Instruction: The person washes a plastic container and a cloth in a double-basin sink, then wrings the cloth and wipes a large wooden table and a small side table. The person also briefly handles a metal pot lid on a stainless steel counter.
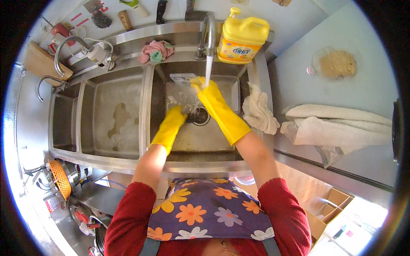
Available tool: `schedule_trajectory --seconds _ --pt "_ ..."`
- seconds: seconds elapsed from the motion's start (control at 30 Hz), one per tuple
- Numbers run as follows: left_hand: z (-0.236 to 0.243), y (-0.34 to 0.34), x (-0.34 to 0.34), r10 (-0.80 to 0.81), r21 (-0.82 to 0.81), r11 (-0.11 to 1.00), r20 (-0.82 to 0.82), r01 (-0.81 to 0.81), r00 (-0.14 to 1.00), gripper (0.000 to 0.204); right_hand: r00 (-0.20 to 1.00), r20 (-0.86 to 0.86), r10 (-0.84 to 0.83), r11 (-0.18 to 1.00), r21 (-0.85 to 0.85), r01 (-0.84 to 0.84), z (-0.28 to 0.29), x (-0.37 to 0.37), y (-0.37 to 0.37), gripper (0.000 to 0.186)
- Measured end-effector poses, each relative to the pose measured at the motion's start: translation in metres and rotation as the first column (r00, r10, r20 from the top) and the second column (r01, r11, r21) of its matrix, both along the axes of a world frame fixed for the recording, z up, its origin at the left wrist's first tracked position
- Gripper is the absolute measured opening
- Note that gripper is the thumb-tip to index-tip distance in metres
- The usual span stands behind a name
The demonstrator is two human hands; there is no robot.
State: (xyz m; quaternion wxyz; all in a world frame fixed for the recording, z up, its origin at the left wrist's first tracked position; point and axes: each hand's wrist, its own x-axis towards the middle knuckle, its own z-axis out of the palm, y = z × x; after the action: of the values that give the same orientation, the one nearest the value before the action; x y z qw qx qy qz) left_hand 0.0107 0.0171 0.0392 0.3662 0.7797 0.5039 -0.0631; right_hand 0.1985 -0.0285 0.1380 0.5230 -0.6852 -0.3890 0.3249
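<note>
My left hand [171, 126] and my right hand [212, 102] wear yellow rubber gloves and are down in the right-hand sink basin [205, 143]. A stream of water [209, 70] from the tap [210, 34] falls onto my right hand. Its curled fingers grip the edge of a clear, see-through container [183, 78], whose full shape is lost in the splashing. My left hand is lower, close to the container and left of the drain [200, 116]; its fingertips are blurred, so its grip cannot be made out.
Beside the tap stands a yellow pump jug [242, 40]. A pink and green cloth [156, 51] lies on the back ledge, a white cloth [259, 110] on the right rim. White towels [337, 128] and a clear bag [337, 64] rest on the right counter. Another basin [113, 115] adjoins at left.
</note>
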Motion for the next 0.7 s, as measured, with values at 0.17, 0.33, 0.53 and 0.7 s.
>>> schedule_trajectory --seconds 0.17,0.33,0.53,0.7 --pt "-0.055 -0.039 0.009 -0.189 0.064 0.980 -0.038 0.191 0.981 0.052 0.998 0.048 -0.037 0.984 -0.172 0.045 0.004 -0.004 -0.033 0.028" --pt "-0.088 -0.027 0.006 0.035 -0.266 0.962 -0.079 -0.055 0.996 0.040 0.993 0.115 -0.041 0.959 -0.276 0.071 0.018 -0.005 -0.065 0.027" --pt "-0.019 0.045 0.003 0.295 -0.011 0.953 0.276 -0.304 0.915 0.039 0.987 0.083 -0.140 0.977 -0.152 0.152 0.030 -0.007 -0.088 0.026" --pt "0.097 0.137 0.062 -0.124 0.549 0.794 0.564 -0.259 0.817 0.043 0.978 0.144 -0.149 0.970 -0.170 0.173 0.037 -0.012 -0.103 0.030"
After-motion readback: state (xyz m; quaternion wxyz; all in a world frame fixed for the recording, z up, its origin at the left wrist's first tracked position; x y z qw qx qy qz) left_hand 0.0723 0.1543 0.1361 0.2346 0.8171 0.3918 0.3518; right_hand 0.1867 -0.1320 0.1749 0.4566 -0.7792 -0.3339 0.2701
